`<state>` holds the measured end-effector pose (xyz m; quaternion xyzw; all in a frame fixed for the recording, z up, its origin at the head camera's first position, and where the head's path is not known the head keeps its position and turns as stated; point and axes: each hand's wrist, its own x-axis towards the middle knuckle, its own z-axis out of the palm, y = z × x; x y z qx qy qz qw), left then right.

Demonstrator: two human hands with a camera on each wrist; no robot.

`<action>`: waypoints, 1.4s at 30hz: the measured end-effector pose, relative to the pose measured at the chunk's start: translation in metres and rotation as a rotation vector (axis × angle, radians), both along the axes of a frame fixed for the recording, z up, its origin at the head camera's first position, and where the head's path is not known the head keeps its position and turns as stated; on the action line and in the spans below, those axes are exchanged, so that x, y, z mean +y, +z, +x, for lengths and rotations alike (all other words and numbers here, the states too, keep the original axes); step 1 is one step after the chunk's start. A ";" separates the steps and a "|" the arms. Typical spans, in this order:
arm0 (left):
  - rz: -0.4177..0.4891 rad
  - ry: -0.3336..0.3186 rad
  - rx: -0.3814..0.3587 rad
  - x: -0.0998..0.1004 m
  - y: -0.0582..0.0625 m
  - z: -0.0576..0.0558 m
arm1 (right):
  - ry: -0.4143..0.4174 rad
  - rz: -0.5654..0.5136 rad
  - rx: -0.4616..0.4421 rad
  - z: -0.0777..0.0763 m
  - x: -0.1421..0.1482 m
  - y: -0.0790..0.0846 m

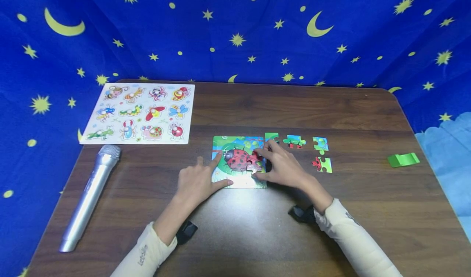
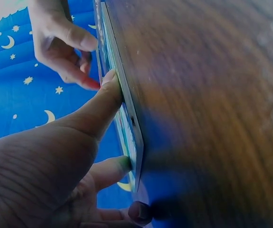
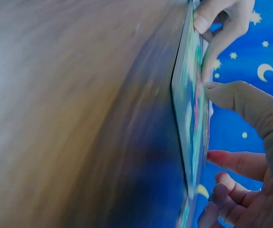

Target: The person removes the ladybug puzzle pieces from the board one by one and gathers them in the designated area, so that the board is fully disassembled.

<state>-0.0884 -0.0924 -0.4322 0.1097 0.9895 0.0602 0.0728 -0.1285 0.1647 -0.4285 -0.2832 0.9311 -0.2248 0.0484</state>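
Head view had the puzzle [image 1: 239, 182] between the table's [image 1: 331, 109] left and right edges, with the left hand [image 1: 195, 183] at its left side, thumb and forefinger spread wide on its face. At its right side the right hand [image 1: 284, 166] had a narrow grip, thumb toward the table's near edge and forefinger toward the far one, apparently pinching a red piece [image 1: 254, 159] left of the palm, its long axis impossible to tell. Four loose pieces [image 1: 294, 141] lay toward the table's right edge from the puzzle, nearer the right hand.
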 end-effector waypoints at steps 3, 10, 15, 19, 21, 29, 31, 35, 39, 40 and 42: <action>0.004 -0.003 0.001 0.000 0.000 0.000 | -0.023 0.002 -0.006 0.003 0.012 0.000; 0.007 -0.003 -0.017 -0.003 0.002 0.002 | -0.084 0.006 -0.006 0.008 0.041 0.001; 0.006 -0.001 -0.024 -0.003 0.001 0.002 | -0.110 0.023 0.000 0.011 0.061 0.000; 0.005 -0.001 -0.028 -0.002 0.002 0.001 | -0.129 0.040 -0.020 0.013 0.076 0.001; 0.004 0.001 -0.031 -0.002 0.002 0.001 | -0.132 0.048 -0.020 0.014 0.082 0.002; 0.004 -0.001 -0.021 -0.002 0.000 0.002 | -0.148 0.087 -0.038 0.011 0.100 0.003; 0.005 -0.006 -0.007 -0.002 0.000 0.002 | -0.147 0.093 -0.042 0.010 0.103 0.002; 0.003 -0.013 0.016 -0.001 0.001 0.002 | -0.138 0.104 -0.046 0.008 0.108 0.000; -0.008 -0.020 0.022 -0.001 0.002 0.002 | -0.141 0.113 -0.056 0.009 0.109 -0.001; -0.012 -0.020 0.021 -0.001 0.001 0.002 | -0.147 0.115 -0.059 0.009 0.109 0.000; -0.013 -0.022 0.023 -0.001 0.002 0.001 | -0.154 0.113 -0.055 0.010 0.108 0.001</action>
